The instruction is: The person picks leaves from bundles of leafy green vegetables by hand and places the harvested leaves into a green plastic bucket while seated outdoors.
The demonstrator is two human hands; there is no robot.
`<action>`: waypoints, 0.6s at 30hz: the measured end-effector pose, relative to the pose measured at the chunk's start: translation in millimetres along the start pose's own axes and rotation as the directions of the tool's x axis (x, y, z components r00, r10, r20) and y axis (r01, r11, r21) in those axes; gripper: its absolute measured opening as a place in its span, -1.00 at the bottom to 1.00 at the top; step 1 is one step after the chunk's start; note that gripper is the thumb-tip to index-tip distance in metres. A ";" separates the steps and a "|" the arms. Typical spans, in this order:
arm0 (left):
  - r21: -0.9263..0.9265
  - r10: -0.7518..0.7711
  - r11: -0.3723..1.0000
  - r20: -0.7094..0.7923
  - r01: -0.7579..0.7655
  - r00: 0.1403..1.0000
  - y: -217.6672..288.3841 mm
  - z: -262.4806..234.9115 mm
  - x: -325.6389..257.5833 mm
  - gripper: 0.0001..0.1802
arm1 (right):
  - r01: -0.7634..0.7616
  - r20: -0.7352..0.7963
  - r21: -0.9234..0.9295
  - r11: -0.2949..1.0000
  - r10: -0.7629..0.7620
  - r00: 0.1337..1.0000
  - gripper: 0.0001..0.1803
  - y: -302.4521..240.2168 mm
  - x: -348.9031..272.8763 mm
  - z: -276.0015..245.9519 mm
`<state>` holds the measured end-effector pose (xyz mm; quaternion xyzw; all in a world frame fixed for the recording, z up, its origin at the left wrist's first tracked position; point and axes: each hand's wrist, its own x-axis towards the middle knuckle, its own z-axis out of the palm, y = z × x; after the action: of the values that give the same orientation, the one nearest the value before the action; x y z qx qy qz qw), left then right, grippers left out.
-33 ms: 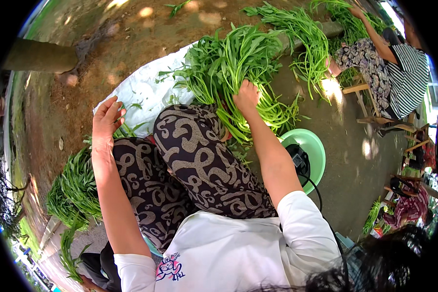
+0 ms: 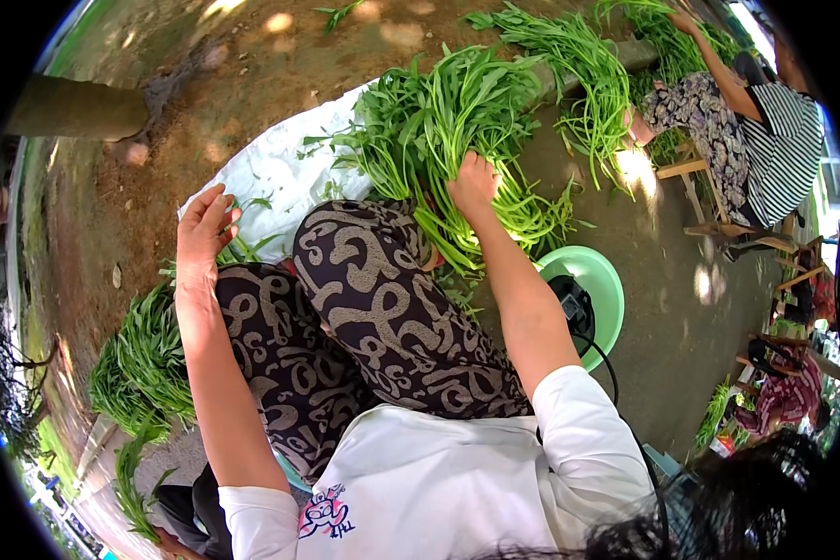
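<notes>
Head view: right hand [image 2: 473, 182] clutching leafy green stalks [image 2: 457, 121], left hand [image 2: 203, 233] open, apart.

Single head-worn fisheye view, looking steeply down from above the wearer's own body. White shirt [image 2: 439, 485] fills the lower centre, very close to the lens; patterned trousers [image 2: 383, 308] over bent knees sit mid-frame. Both forearms enter from the lower edge and run upward, left hand [image 2: 205, 229] at left of centre, right hand [image 2: 474, 182] just above centre. View faces forward onto a heap of leafy greens [image 2: 457, 112] at upper centre, lying on bare ground [image 2: 252, 65]. Lens bends edges toward a black circular rim. Another seated person [image 2: 765, 131] shows at upper right, farther off. Green basin [image 2: 607, 289] right of centre, close by.
</notes>
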<state>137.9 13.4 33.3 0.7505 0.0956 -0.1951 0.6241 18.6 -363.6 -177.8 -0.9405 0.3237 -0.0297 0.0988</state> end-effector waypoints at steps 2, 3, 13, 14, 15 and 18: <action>0.005 -0.003 1.000 0.005 0.003 1.000 0.0 0.6 -0.1 -0.64 | -0.009 0.005 0.010 1.000 0.009 1.000 -0.46 2.6 1.4 -2.2; 0.008 -0.004 1.000 0.000 0.004 1.000 0.2 -1.4 -0.8 -0.64 | -0.009 0.026 0.032 0.999 0.008 1.000 -0.49 0.0 2.5 -7.8; 0.028 0.005 1.000 0.010 -0.005 1.000 2.8 -0.1 1.0 -0.61 | -0.034 0.167 0.278 0.960 -0.013 0.986 -0.51 12.6 2.2 -53.1; 0.025 0.003 1.000 0.007 -0.003 1.000 1.8 0.4 1.7 -0.62 | -0.041 0.189 0.289 0.957 -0.015 0.982 -0.50 15.8 3.2 -56.3; 0.022 0.002 1.000 0.003 -0.002 1.000 0.9 0.4 2.0 -0.62 | -0.044 0.206 0.279 0.959 -0.015 0.978 -0.47 18.0 3.9 -59.7; 0.015 -0.001 1.000 0.008 0.001 1.000 0.1 0.6 2.9 -0.63 | 0.036 0.121 0.304 0.952 -0.076 0.990 -0.42 28.8 4.1 -63.2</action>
<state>140.4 12.5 32.1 0.7543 0.0920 -0.1989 0.6188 -3.1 -398.9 -122.0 -0.9232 0.2816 -0.0196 0.2609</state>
